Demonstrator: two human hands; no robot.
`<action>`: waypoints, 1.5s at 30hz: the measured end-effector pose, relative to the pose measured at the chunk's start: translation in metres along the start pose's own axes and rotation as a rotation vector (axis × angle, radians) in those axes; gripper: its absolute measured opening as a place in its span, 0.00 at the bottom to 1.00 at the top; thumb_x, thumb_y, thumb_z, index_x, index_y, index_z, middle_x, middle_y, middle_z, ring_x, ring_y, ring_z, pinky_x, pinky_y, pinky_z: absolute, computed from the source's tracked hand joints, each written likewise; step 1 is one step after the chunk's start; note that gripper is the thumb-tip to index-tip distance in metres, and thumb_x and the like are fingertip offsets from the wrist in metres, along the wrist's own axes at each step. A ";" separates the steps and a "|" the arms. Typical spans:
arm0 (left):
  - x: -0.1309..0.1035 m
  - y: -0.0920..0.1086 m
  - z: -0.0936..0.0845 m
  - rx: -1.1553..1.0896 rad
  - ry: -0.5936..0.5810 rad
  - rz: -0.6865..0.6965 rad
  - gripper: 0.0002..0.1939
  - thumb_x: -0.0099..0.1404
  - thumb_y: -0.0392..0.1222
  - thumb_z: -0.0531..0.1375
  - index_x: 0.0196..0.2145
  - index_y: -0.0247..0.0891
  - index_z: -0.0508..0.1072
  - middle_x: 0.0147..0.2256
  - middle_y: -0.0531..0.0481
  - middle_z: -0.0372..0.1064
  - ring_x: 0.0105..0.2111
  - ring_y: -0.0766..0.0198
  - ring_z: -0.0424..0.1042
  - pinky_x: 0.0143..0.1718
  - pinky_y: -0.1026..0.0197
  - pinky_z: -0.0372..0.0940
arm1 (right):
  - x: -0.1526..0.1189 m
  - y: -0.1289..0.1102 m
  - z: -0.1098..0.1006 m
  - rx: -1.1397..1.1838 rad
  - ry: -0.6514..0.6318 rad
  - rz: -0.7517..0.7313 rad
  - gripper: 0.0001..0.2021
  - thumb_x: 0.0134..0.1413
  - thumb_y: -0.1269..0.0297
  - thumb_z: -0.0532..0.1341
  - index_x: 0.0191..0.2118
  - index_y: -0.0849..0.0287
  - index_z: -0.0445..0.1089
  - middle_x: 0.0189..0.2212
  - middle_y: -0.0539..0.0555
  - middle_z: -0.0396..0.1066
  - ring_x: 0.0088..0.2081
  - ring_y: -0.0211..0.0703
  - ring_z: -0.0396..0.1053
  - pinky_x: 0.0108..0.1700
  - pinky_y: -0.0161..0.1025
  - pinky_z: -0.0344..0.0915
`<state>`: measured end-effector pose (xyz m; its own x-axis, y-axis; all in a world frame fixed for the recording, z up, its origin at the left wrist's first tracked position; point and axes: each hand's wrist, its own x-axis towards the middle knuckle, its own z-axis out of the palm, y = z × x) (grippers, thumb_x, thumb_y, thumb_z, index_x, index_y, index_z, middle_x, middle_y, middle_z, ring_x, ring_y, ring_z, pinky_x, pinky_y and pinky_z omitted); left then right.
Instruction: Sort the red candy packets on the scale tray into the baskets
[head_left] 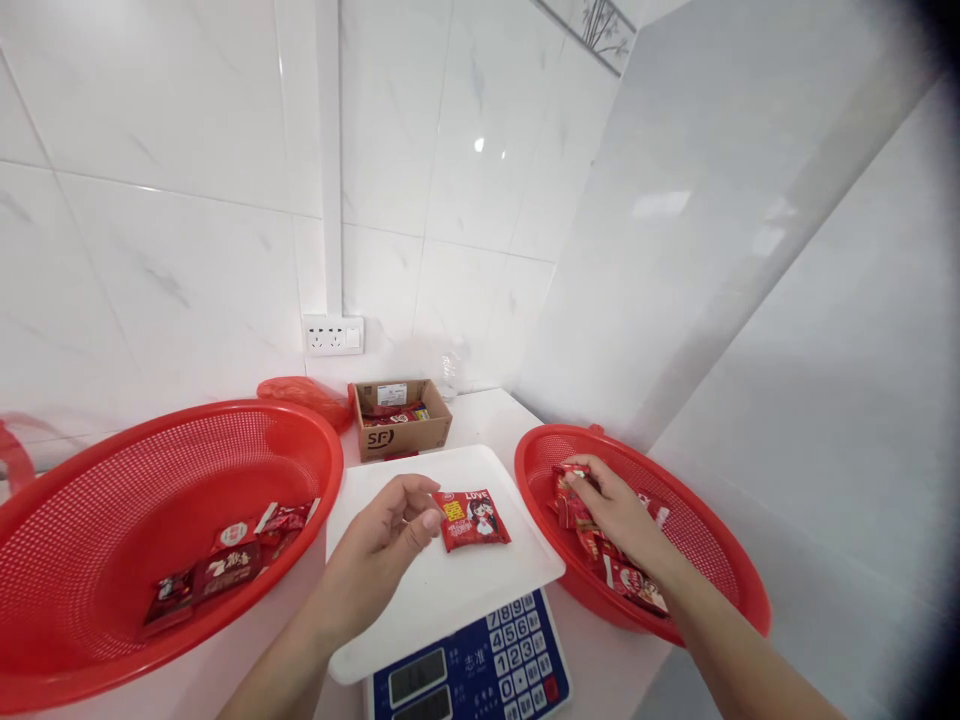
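On the white tray (420, 590) of a weighing scale lies a red snack packet (474, 520) printed with "LOVE" and a cartoon couple. My left hand (381, 555) is over the tray just left of that packet, thumb and fingers apart with nothing between them. Inside the red basket (720, 535) on the right, my right hand (611, 505) has its fingers closed on a small red packet (568, 482); its fingertips are partly hidden. More red packets (630, 580) lie under and around this hand.
A larger red basket (67, 540) at left holds several packets (229, 565). Behind the tray stand a cardboard box (405, 437) with packets inside and a red plastic bag (307, 398). The scale's blue keypad (472, 665) faces me. Tiled walls close off the back and right.
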<state>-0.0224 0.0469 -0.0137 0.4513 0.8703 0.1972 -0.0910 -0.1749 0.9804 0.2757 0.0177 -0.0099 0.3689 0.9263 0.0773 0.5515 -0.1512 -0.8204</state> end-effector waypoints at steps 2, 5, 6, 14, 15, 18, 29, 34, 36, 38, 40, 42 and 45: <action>0.000 -0.003 0.006 0.001 -0.051 -0.030 0.14 0.65 0.52 0.59 0.43 0.42 0.70 0.38 0.48 0.70 0.39 0.57 0.69 0.41 0.55 0.64 | -0.008 -0.019 0.016 0.094 0.051 -0.039 0.15 0.55 0.50 0.55 0.44 0.53 0.65 0.38 0.54 0.72 0.41 0.51 0.71 0.38 0.43 0.70; -0.001 -0.006 0.014 -0.051 -0.111 -0.074 0.18 0.64 0.53 0.60 0.48 0.44 0.68 0.50 0.42 0.69 0.51 0.53 0.68 0.50 0.50 0.63 | -0.026 -0.045 0.051 0.236 0.104 -0.142 0.19 0.55 0.46 0.55 0.44 0.54 0.64 0.43 0.56 0.72 0.43 0.49 0.70 0.40 0.42 0.70; -0.001 -0.007 0.017 -0.084 -0.110 -0.085 0.20 0.64 0.54 0.60 0.51 0.45 0.67 0.53 0.41 0.67 0.55 0.52 0.65 0.53 0.49 0.61 | -0.032 -0.052 0.065 0.276 0.116 -0.177 0.19 0.56 0.45 0.54 0.45 0.54 0.64 0.42 0.56 0.72 0.43 0.48 0.70 0.43 0.43 0.69; -0.004 -0.011 0.023 -0.304 -0.038 -0.201 0.25 0.66 0.60 0.55 0.56 0.49 0.68 0.50 0.46 0.70 0.47 0.55 0.70 0.42 0.56 0.68 | -0.060 -0.082 0.146 0.616 0.129 -0.449 0.10 0.65 0.54 0.53 0.44 0.52 0.66 0.40 0.53 0.72 0.41 0.43 0.71 0.44 0.42 0.70; -0.003 -0.010 0.022 -0.294 -0.017 -0.197 0.25 0.65 0.60 0.56 0.55 0.49 0.69 0.46 0.47 0.71 0.44 0.57 0.70 0.40 0.58 0.68 | -0.060 -0.082 0.148 0.597 0.128 -0.475 0.10 0.66 0.56 0.52 0.45 0.52 0.66 0.41 0.54 0.72 0.42 0.43 0.71 0.44 0.42 0.70; -0.001 -0.006 0.018 -0.219 0.024 -0.146 0.22 0.63 0.59 0.59 0.49 0.45 0.74 0.32 0.52 0.70 0.32 0.63 0.67 0.31 0.63 0.64 | -0.059 -0.083 0.149 0.501 0.117 -0.569 0.10 0.66 0.60 0.52 0.47 0.51 0.68 0.43 0.54 0.72 0.45 0.45 0.71 0.48 0.45 0.69; 0.007 0.004 -0.013 -0.413 0.325 -0.078 0.20 0.58 0.53 0.66 0.45 0.42 0.71 0.34 0.52 0.74 0.28 0.66 0.71 0.30 0.65 0.67 | -0.048 -0.069 0.109 0.664 0.158 -0.346 0.17 0.58 0.46 0.59 0.43 0.55 0.67 0.40 0.55 0.77 0.40 0.45 0.74 0.42 0.41 0.71; 0.008 0.010 -0.026 -0.253 0.477 0.014 0.20 0.58 0.55 0.66 0.44 0.43 0.72 0.28 0.56 0.70 0.23 0.71 0.67 0.24 0.70 0.63 | -0.047 -0.040 0.095 0.471 0.140 -0.212 0.20 0.55 0.44 0.60 0.40 0.58 0.68 0.27 0.53 0.74 0.29 0.44 0.72 0.32 0.39 0.68; 0.008 0.009 -0.024 -0.183 0.472 0.014 0.20 0.59 0.55 0.64 0.45 0.44 0.71 0.28 0.56 0.70 0.22 0.71 0.66 0.23 0.69 0.63 | -0.049 -0.034 0.095 0.423 0.069 -0.211 0.20 0.56 0.45 0.59 0.41 0.58 0.68 0.30 0.55 0.75 0.32 0.46 0.73 0.35 0.40 0.69; 0.008 0.009 -0.021 -0.138 0.430 -0.002 0.21 0.60 0.56 0.63 0.46 0.43 0.70 0.32 0.54 0.71 0.24 0.69 0.67 0.24 0.68 0.64 | -0.051 -0.031 0.097 0.327 0.000 -0.230 0.18 0.59 0.48 0.57 0.43 0.59 0.68 0.35 0.57 0.76 0.36 0.47 0.74 0.38 0.42 0.69; 0.008 0.008 -0.018 -0.075 0.349 -0.032 0.22 0.61 0.57 0.62 0.48 0.41 0.69 0.34 0.52 0.72 0.27 0.67 0.69 0.26 0.66 0.66 | -0.053 -0.030 0.099 0.173 -0.087 -0.257 0.16 0.61 0.51 0.55 0.44 0.58 0.70 0.37 0.57 0.76 0.37 0.47 0.73 0.39 0.41 0.68; 0.007 0.008 -0.016 0.028 0.232 -0.068 0.21 0.63 0.56 0.60 0.48 0.40 0.69 0.34 0.51 0.71 0.29 0.64 0.70 0.28 0.64 0.67 | -0.055 -0.031 0.101 0.055 -0.171 -0.283 0.15 0.61 0.54 0.56 0.44 0.57 0.72 0.37 0.56 0.76 0.36 0.47 0.72 0.37 0.40 0.67; 0.007 0.005 -0.014 0.193 0.063 -0.107 0.16 0.66 0.52 0.57 0.46 0.40 0.70 0.32 0.52 0.71 0.31 0.62 0.71 0.30 0.62 0.67 | -0.059 -0.033 0.103 0.017 -0.233 -0.305 0.14 0.59 0.56 0.58 0.45 0.56 0.73 0.40 0.55 0.76 0.39 0.47 0.72 0.38 0.40 0.67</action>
<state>-0.0321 0.0584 -0.0079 0.3927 0.9145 0.0975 0.1284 -0.1595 0.9788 0.1586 0.0038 -0.0453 0.0086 0.9816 0.1905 0.5961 0.1479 -0.7891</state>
